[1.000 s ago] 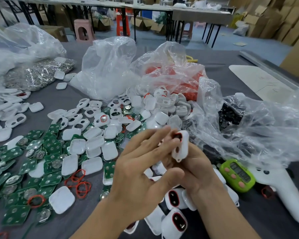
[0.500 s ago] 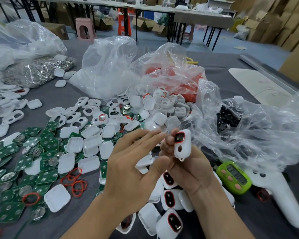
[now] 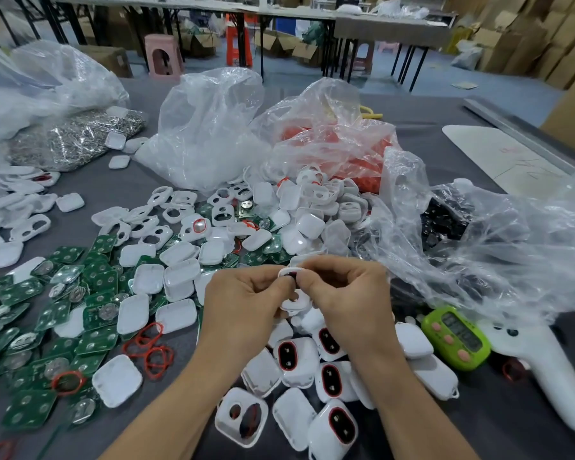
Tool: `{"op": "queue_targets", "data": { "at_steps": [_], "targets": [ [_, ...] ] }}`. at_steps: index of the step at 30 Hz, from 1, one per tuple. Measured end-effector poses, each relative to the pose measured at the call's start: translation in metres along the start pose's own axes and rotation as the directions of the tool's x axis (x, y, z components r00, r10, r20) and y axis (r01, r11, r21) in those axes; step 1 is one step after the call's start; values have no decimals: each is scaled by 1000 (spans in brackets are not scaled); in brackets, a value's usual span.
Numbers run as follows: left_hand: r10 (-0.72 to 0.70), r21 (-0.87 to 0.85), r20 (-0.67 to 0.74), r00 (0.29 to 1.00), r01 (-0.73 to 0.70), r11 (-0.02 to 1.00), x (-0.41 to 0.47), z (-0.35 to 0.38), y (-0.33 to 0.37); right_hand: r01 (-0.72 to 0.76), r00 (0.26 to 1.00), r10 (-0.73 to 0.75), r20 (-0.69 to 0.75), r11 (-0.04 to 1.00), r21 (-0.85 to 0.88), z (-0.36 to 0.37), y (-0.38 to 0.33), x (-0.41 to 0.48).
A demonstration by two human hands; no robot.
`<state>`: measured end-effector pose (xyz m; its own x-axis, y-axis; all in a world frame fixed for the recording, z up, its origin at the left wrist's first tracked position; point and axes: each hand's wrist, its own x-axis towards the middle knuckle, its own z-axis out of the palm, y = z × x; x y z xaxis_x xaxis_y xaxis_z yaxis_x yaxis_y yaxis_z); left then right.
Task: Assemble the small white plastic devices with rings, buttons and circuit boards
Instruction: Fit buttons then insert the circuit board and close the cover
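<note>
2 hands (image 3: 243, 303) (image 3: 349, 293), 1 held shell (image 3: 297, 306), 1 grn timer (image 3: 455, 336), 1 wht controller (image 3: 545, 366), many PCBs (image 3: 93, 338)

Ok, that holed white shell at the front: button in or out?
Out: the shell has both openings bare, dark inside with some red, while the device beside it shows a black button.

Nothing on the table (image 3: 422, 107) could be read from where I stood. The green timer (image 3: 456, 336) had a display, but its digits were too blurred to make out. The pink scrawl on the white board (image 3: 498, 154) was illegible.
</note>
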<state>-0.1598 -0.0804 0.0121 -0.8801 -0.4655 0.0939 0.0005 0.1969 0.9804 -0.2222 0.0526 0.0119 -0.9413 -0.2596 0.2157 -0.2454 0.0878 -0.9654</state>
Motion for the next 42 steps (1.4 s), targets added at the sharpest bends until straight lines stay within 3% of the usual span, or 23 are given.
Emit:
{"op": "queue_targets", "data": {
  "at_steps": [5, 11, 15, 18, 21, 23, 28, 29, 31, 33, 35, 39, 42],
  "targets": [
    [-20, 84, -81, 996, 27, 996, -1, -1, -3, -24, 1000, 25, 18, 999, -42, 5, -6, -4],
    [27, 98, -3, 1000, -27, 995, -4, 4, 3, -32, 997, 23, -79, 993, -117, 3, -8, -4],
    [43, 75, -61, 997, -38, 996, -3, 2, 3, -88, 995, 92, 49, 993, -83, 4, -8, -5],
    [76, 127, -95, 993, -63, 990, -4, 2, 2, -110, 992, 118, 52, 983, -149, 9, -7, -6],
    [94, 185, -11, 996, -90, 979, -3, 2, 0, -161, 987, 162, 13, 985, -65, 7, -7, -4],
    [81, 136, 48, 996, -87, 987, 0, 2, 0, -185, 983, 184, 18, 982, 27, 4, -7, -3],
    [102, 117, -75, 992, -93, 989, 5, -3, -1, -183, 981, 184, 58, 983, -22, 11, -5, -8],
    [66, 91, -101, 993, -57, 994, 4, -3, -1, -175, 984, 176, 19, 984, -42, 11, -4, -7],
    [-140, -154, -145, 979, 117, 981, 8, -6, 0, -160, 986, 156, -61, 983, -86, 7, -4, -3],
    [-365, -477, -86, 927, 284, 832, 16, -13, 4, -157, 984, 141, -110, 975, -160, -2, -5, 3],
    [-459, -659, 17, 888, 355, 663, 25, -24, 5, -132, 984, 93, -150, 953, -273, -14, -9, 10],
    [-462, -765, 178, 869, 417, 491, 32, -41, 5, -67, 998, 63, -25, 858, -509, -36, -20, 23],
    [-445, -718, 182, 877, 427, 549, 34, -44, 5, 0, 968, 168, 187, 743, -669, -30, -27, 25]
  ]
}}
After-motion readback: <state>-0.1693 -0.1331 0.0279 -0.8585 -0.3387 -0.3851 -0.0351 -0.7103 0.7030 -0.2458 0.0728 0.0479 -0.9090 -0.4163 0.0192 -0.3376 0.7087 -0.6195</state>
